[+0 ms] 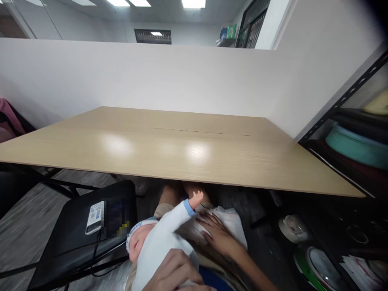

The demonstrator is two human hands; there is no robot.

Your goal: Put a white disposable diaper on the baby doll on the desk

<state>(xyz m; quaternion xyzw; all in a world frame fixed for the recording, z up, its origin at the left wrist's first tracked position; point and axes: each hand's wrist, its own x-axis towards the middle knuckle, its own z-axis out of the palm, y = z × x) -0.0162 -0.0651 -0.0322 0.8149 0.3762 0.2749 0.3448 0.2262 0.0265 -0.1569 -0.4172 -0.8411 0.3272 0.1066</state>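
A baby doll [165, 234] lies across my lap, its head in a white and blue cap toward the left. It wears a white top with blue cuffs, and one arm reaches up toward the table edge. My left hand [176, 270] is at the bottom of the view, its fingers curled against the doll's white clothing; the fingertips are partly hidden. My right hand [216, 234] lies with fingers spread on a white cloth [233, 224] over my right thigh, beside the doll's lower body.
A light wooden table [182, 149] spans the view in front of me against a white partition. On the left, a black chair [69, 226] bears a phone-like white device [95, 218] with a cable. Dark shelves [342, 153] with a teal container [357, 145] stand at right.
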